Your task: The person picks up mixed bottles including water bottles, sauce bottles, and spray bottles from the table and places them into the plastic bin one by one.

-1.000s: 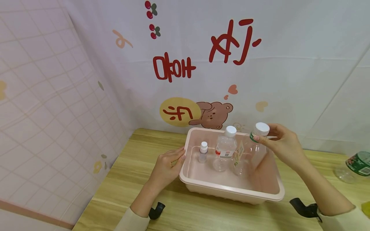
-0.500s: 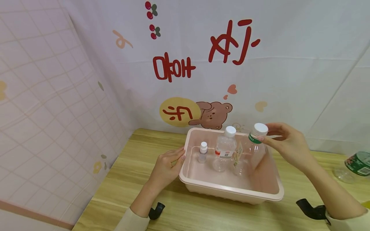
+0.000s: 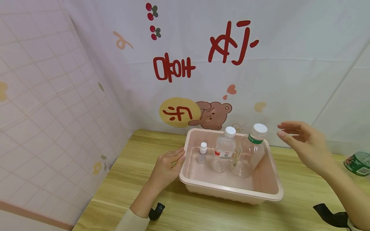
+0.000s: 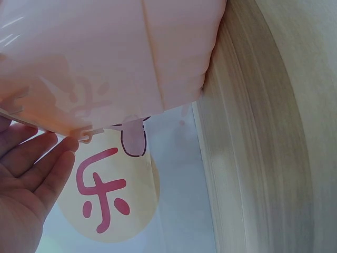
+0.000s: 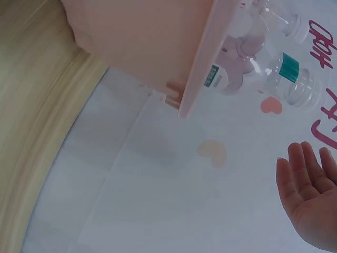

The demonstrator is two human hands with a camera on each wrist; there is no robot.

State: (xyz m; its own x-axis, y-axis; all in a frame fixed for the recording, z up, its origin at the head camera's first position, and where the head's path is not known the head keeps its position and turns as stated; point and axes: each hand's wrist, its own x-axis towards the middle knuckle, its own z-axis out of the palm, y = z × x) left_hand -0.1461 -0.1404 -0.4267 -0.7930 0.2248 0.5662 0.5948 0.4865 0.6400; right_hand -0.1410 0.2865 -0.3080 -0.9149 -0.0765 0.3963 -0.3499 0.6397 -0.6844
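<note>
Head view first, and there was the left hand (image 3: 169, 165), at lower centre, lightly gripping the left rim of a pale pink rectangular plastic basin (image 3: 228, 192); over at right, the right hand (image 3: 309, 146) hung with nothing in it, thumb and fingers loosely parted, well clear of a large clear plastic bottle with a white cap and green neck band (image 3: 250, 152). Good work here, I'd judge, called for a steady left grip and right fingers wide of that cap, since so light a bottle could tip at a brush. Inside the basin, three stood: the large one towards the right, a slimmer clear bottle with a white cap and red-and-white label (image 3: 224, 150) just beside it, and a small white-capped bottle (image 3: 203, 154) near the left wall. Left wrist view: fingertips met the basin's rim at centre left, thumb hidden. Right wrist view: the palm showed at lower right, fingers nearly straight, apart from the large bottle, whose neck poked past the rim at upper right.
</note>
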